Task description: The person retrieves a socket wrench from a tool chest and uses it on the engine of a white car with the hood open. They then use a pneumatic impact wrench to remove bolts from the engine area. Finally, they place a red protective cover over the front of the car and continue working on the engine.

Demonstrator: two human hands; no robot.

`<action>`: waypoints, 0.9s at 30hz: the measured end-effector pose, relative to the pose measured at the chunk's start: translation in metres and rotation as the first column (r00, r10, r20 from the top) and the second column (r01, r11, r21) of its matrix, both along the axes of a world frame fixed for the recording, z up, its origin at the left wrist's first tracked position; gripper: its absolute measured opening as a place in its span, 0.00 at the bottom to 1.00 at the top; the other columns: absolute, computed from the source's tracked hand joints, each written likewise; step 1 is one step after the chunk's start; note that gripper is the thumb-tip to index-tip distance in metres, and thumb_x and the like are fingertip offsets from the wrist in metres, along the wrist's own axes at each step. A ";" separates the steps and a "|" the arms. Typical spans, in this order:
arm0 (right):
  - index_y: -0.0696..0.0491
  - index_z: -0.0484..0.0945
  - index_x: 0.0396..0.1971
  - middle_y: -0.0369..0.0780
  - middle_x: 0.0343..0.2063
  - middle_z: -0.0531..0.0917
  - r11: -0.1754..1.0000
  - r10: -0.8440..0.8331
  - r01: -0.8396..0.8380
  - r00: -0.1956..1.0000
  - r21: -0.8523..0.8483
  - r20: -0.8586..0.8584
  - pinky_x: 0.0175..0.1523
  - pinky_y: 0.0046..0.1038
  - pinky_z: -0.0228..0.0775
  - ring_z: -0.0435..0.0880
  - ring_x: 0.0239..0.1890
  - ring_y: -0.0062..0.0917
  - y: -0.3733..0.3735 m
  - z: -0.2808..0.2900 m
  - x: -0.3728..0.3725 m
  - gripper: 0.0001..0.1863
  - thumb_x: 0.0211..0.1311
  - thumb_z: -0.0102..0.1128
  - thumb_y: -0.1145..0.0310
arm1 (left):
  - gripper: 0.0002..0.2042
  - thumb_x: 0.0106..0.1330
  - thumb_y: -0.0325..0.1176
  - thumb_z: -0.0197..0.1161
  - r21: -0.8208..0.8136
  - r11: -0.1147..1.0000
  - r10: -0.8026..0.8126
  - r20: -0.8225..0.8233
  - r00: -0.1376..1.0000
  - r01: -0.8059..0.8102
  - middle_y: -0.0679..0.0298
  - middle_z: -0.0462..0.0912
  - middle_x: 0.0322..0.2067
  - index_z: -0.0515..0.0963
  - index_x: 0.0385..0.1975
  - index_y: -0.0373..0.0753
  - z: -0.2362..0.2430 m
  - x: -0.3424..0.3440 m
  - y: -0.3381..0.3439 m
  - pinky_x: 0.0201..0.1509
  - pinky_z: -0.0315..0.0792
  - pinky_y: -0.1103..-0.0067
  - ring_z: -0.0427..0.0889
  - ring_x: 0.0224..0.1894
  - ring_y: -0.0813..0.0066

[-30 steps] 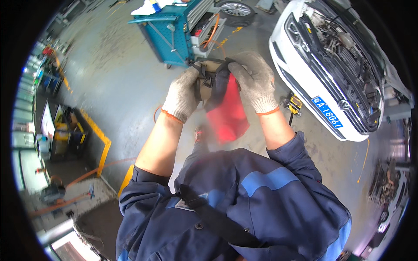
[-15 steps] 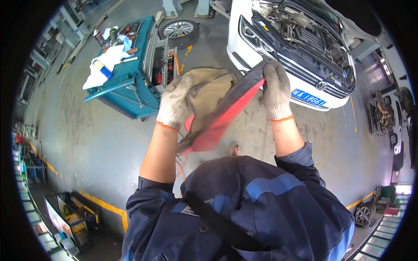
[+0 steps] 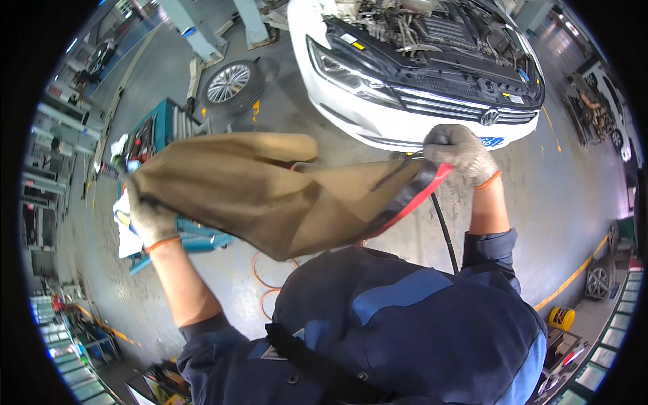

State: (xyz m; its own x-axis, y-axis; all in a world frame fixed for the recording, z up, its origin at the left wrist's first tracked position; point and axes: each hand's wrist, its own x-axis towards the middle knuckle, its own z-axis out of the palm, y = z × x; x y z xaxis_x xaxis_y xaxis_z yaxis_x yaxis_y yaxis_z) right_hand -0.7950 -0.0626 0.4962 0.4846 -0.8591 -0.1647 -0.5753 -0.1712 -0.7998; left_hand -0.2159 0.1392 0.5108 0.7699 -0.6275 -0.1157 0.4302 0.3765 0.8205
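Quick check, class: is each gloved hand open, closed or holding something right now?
Left hand: closed, holding the left end of the tan-faced cover.
Right hand: closed, holding the same cover's right end.

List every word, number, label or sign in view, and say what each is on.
White car, blue plate: characters, partly hidden by the right hand; not copied here.
Grille: round emblem; brand left unnamed.
Engine bay: small white-and-yellow labels, too small to read.
Tan cover: no print visible.
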 end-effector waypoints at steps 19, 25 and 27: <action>0.56 0.83 0.31 0.41 0.33 0.86 -0.403 -0.688 0.909 -0.224 -0.106 0.690 0.42 0.32 0.79 0.84 0.36 0.28 -0.076 -0.017 -0.240 0.20 0.70 0.64 0.52 | 0.24 0.83 0.49 0.43 0.292 0.908 0.263 0.160 0.951 -0.300 0.52 0.75 0.62 0.71 0.65 0.36 -0.053 0.326 -0.234 0.69 0.69 0.60 0.75 0.63 0.55; 0.69 0.85 0.50 0.55 0.48 0.88 -0.767 -0.609 0.619 -0.620 -0.168 0.494 0.54 0.35 0.81 0.88 0.47 0.41 -0.024 0.048 -0.191 0.41 0.66 0.65 0.38 | 0.20 0.81 0.52 0.51 0.129 0.976 0.173 0.036 0.984 -0.177 0.59 0.85 0.45 0.79 0.48 0.39 -0.089 0.412 -0.386 0.51 0.81 0.63 0.85 0.46 0.60; 0.66 0.82 0.56 0.55 0.54 0.87 -0.705 -0.527 0.705 -0.440 -0.084 0.727 0.56 0.35 0.80 0.88 0.50 0.42 -0.020 0.044 -0.180 0.37 0.70 0.62 0.42 | 0.17 0.80 0.49 0.56 0.121 0.966 0.219 0.085 0.972 -0.228 0.61 0.85 0.40 0.79 0.46 0.39 -0.091 0.406 -0.428 0.45 0.81 0.68 0.85 0.41 0.63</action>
